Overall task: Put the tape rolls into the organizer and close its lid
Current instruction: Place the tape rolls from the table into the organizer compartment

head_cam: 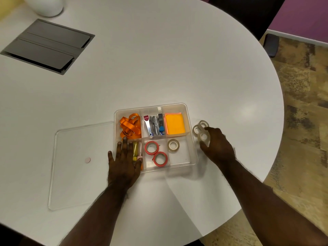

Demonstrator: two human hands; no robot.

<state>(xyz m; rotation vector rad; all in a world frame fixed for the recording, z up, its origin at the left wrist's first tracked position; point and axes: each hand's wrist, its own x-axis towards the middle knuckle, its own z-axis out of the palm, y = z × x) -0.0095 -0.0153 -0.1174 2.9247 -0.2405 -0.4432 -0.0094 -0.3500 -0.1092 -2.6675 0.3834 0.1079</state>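
A clear plastic organizer (192,139) with several compartments sits open on the white table. Its front middle compartment holds two red tape rolls (156,153); the front right one holds a clear tape roll (173,145). Three more clear tape rolls (199,130) lie in a cluster on the table just right of the organizer. My right hand (217,145) rests on that cluster, thumb and fingers curled around the nearest roll (204,137). My left hand (124,162) lies flat with spread fingers on the organizer's front left corner. The clear lid (79,166) lies flat on the table to the left.
The organizer also holds orange ribbon (130,126), staplers (155,126), orange sticky notes (174,124) and a yellow tube (135,150). A grey cable hatch (48,46) is set in the table at the far left. The table's round edge (276,139) runs close on the right.
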